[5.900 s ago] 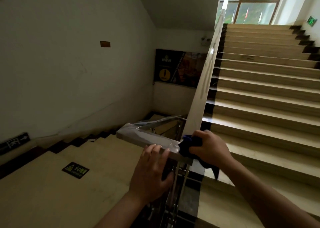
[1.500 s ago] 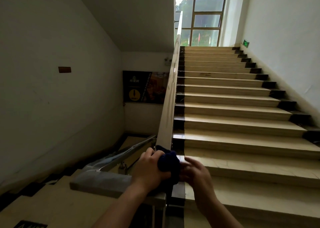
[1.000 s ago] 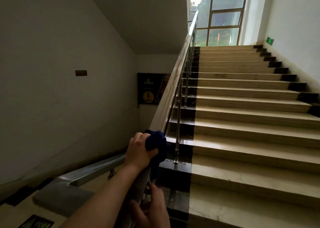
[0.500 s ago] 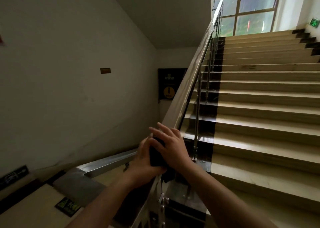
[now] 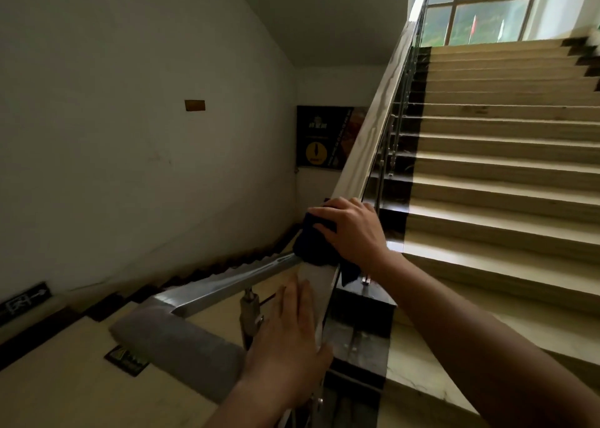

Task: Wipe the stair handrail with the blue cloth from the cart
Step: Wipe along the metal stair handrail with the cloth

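The pale handrail [image 5: 367, 145] climbs from the lower middle to the window at the top right. A dark blue cloth [image 5: 313, 242] is draped over the rail near its lower end, one corner hanging down on the stair side. My right hand [image 5: 352, 229] lies on top of the cloth and presses it against the rail, fingers pointing left. Lower on the same rail, my left hand [image 5: 287, 340] rests flat with fingers straight and holds nothing. The cart is not in view.
A steel rail [image 5: 224, 286] bends off to the left over the descending flight. Beige steps with dark edges [image 5: 493, 200] rise on the right. Metal balusters [image 5: 394, 142] stand under the handrail. A white wall [image 5: 130, 135] and a dark poster [image 5: 323, 137] lie to the left.
Both hands were on the cloth half a second ago. My left hand has let go and dropped lower on the rail; my right hand keeps the cloth on the rail.
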